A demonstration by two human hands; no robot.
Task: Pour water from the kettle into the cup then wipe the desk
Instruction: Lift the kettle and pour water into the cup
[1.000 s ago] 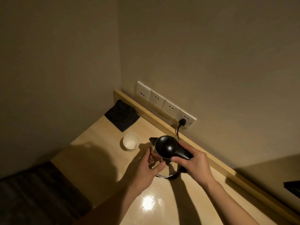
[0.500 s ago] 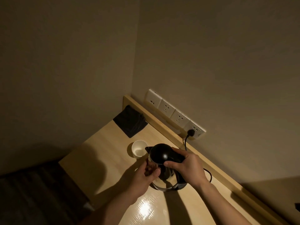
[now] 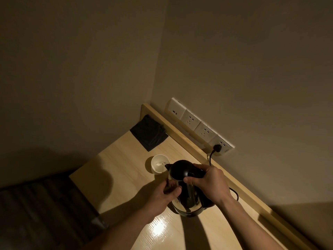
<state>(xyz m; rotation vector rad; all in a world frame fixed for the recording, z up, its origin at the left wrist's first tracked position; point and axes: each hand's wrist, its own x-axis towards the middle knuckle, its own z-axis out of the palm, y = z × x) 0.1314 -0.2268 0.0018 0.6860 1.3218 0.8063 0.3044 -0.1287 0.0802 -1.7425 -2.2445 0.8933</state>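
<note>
A steel kettle [image 3: 182, 170] with a black lid is lifted off the desk and tilted left, its spout over the rim of a white paper cup [image 3: 159, 164]. A thin stream of water seems to enter the cup. My right hand [image 3: 209, 181] grips the kettle's black handle from above. My left hand [image 3: 162, 197] presses on the kettle's lower side. A folded dark cloth [image 3: 148, 135] lies in the far corner of the light wooden desk [image 3: 126, 159].
A row of white wall sockets [image 3: 200, 127] runs above the desk's raised back edge, with a black plug [image 3: 217, 147] and cord leading behind the kettle. Walls close the corner at left and back. The desk's left edge drops to dark floor [image 3: 36, 213].
The kettle has been lifted and tipped further toward the cup, so its spout now reaches over the rim. Both hands stayed on it. The camera view shifted.
</note>
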